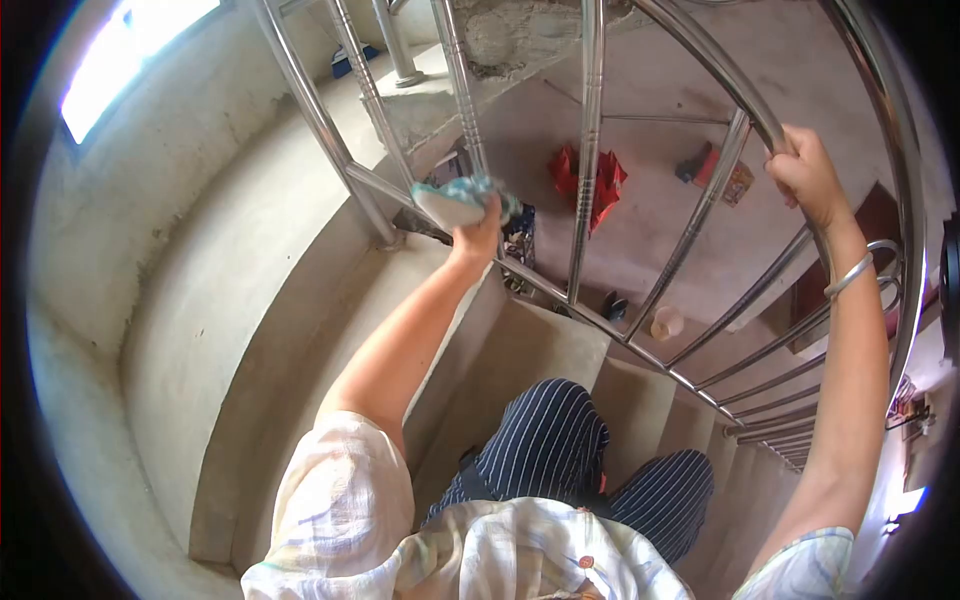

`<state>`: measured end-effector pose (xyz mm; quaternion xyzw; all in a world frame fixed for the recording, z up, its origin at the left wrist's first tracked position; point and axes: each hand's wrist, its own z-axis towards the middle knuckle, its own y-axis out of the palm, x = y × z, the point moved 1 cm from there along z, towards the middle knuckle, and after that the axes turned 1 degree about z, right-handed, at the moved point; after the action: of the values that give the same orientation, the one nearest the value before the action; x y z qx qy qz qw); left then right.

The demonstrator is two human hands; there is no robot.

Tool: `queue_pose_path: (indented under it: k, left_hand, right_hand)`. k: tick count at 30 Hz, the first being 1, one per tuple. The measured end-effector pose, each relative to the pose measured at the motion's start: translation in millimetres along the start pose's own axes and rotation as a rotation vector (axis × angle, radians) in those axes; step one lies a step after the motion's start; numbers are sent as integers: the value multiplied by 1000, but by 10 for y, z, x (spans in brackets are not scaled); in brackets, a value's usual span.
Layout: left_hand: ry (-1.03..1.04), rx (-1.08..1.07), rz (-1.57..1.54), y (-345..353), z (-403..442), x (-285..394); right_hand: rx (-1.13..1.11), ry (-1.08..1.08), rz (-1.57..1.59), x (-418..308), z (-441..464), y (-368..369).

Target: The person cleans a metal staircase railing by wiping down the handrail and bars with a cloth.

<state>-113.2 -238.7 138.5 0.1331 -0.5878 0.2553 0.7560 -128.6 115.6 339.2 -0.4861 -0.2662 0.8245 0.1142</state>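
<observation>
My left hand point(480, 237) is closed around a teal and white cloth point(452, 206), partly blurred, at the lower part of a metal baluster point(463, 100). The cloth seems to press on this post just above the bottom rail point(540, 284). Over on the right, my right hand point(806, 176) is wrapped round the curved metal handrail point(722, 72). A silver bangle point(850, 278) sits on that wrist.
Concrete steps point(500, 370) curve downward beneath me along the railing. Through the bars, a red bag point(590, 185) and a pale bucket point(667, 322) show on the floor far below. A rough wall point(190, 130) with a bright window stands on the left.
</observation>
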Motion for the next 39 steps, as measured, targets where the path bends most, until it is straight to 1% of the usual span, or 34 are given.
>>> queue_pose_path:
  k: [2, 3, 5, 7, 9, 10, 11, 12, 13, 15, 16, 18, 24, 25, 26, 27, 29, 30, 32, 33, 35, 36, 38, 39]
  left_hand:
    - [20, -70, 71, -43, -163, -231]
    - [67, -16, 163, -71, -225, -178]
    - [-6, -56, 127, -162, -72, -7]
    - [150, 2, 240, -292, 100, 587]
    - [204, 110, 71, -473, 145, 1451]
    - [507, 292, 187, -633, 392, 1598]
    - [622, 252, 144, -777, 527, 1939]
    - [789, 425, 241, -1010, 867, 2063]
    - [653, 653, 563, -1197, 1183, 2235]
    - [1080, 647, 645, -1402, 1556, 2772]
    - [1081, 646, 644, -1410, 1651, 2789]
    - [925, 590, 587, -1410, 1823, 2730]
    - [452, 387, 431, -1240, 2119, 2226]
    - [325, 342, 389, -1192, 1889, 2052]
    - [200, 298, 344, -1088, 1487, 1826]
    - [172, 341, 331, -961, 1135, 1643]
    - [221, 331, 619, -910, 948, 930]
    - [102, 258, 236, -902, 947, 456]
    - [72, 233, 517, -804, 541, 307]
    - [391, 338, 968, -923, 730, -247]
    - [319, 353, 781, -774, 511, 36]
    - [310, 348, 782, -758, 502, -33]
    - [490, 346, 844, -747, 511, -152]
    - [486, 341, 852, -730, 448, -174]
  right_hand:
    - [17, -15, -22, -13, -18, 17]
    - [40, -29, -44, -30, -12, 3]
    - [21, -48, -49, -2, 1, -33]
    - [-6, -67, -44, 19, 27, -39]
    - [-8, -11, -21, 42, 12, -34]
    - [8, 14, -31, -12, -15, -27]
    - [5, 14, -26, -14, -14, -28]
    - [5, 11, -30, -5, -10, -21]
    - [9, 7, -34, 1, -12, -16]
    - [-3, 18, -37, 7, -8, -20]
    - [-16, 29, -40, 10, -5, -23]
    - [-5, 15, -45, 12, -3, -29]
    - [10, -11, -22, 43, -11, -34]
    - [21, -33, -15, 62, -1, -22]
    - [17, -31, -12, 64, 0, -18]
    - [12, -27, -27, 54, -2, -20]
    - [11, -22, -43, 50, 4, -25]
    - [2, -30, -28, 56, 5, -38]
    - [-11, -26, -23, 43, -6, -37]
    - [-1, -25, -15, 22, -14, -10]
    - [16, -20, -14, 4, -17, -24]
    - [18, -29, -27, 8, -17, -18]
    - [14, -35, -33, 13, -9, -5]
    - [7, -41, -38, 9, -4, -11]
